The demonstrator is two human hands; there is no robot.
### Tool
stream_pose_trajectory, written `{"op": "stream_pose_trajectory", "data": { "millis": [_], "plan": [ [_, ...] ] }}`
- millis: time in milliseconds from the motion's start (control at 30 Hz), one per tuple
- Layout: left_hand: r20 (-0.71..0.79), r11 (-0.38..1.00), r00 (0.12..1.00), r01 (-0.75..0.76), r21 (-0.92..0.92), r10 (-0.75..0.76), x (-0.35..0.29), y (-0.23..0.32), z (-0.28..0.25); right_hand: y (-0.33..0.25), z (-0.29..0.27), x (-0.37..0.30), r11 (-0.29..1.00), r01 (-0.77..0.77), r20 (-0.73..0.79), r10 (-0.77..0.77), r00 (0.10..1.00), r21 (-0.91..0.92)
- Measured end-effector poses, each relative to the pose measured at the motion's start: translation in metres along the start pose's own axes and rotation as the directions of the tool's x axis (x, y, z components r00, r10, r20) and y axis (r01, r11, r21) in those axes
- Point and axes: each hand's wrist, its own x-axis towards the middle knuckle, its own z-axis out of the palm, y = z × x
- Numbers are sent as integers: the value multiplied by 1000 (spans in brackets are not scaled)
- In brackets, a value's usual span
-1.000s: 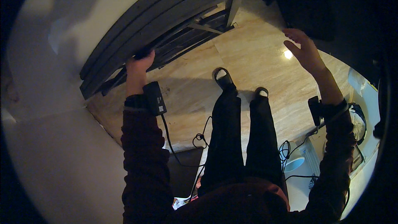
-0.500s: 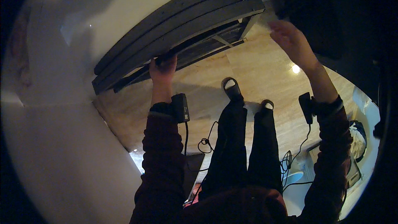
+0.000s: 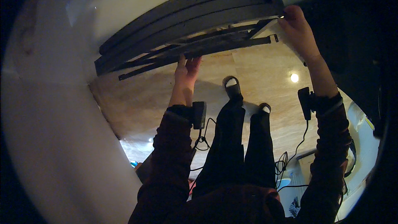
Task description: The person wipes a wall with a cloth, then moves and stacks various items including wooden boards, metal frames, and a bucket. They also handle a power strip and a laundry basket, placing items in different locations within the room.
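Observation:
A dark grey slatted piece of furniture (image 3: 195,20), perhaps a folding rack or bench, stands along the pale wall. Its thin lower frame (image 3: 153,64) stands out from under the slatted top, with crossed bars between. My left hand (image 3: 186,74) grips the frame's near bar around its middle, thumb on the near side and some fingers hidden by the bar. At the top's right end, my right hand (image 3: 299,33) has its fingers closed on the corner; the fingertips are partly hidden.
My slippered feet (image 3: 232,86) stand on the tan floor (image 3: 211,72) just in front. Black cables (image 3: 304,141) hang from devices strapped to both wrists. A large dark object (image 3: 344,37) lies to the right. The white wall (image 3: 49,132) bounds the left.
My left hand has shifted right, from the slatted top's edge to the lower bar. My right hand has come onto the right corner. The lower frame now sits farther out from the top.

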Motion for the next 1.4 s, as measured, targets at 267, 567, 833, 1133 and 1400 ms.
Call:
{"op": "stream_pose_trajectory", "data": {
  "millis": [267,567,833,1133,1400],
  "plan": [
    [-26,995,999,39,91,-37,28,-2,21,-7,1,-1,995,70,-2,-70,998,74],
    [-51,990,998,33,136,-27,21,2,35,-5,-5,1,995,81,-4,-81,997,59],
    [-125,985,992,-7,175,29,-6,39,33,-13,-13,2,999,-29,-55,31,998,25],
    [-161,984,987,43,174,-15,-36,53,30,-43,-32,-8,921,-307,62,301,952,240],
    [-207,998,978,-23,55,34,-27,24,18,-40,-36,-1,936,-272,111,253,961,225]
  ]
}}
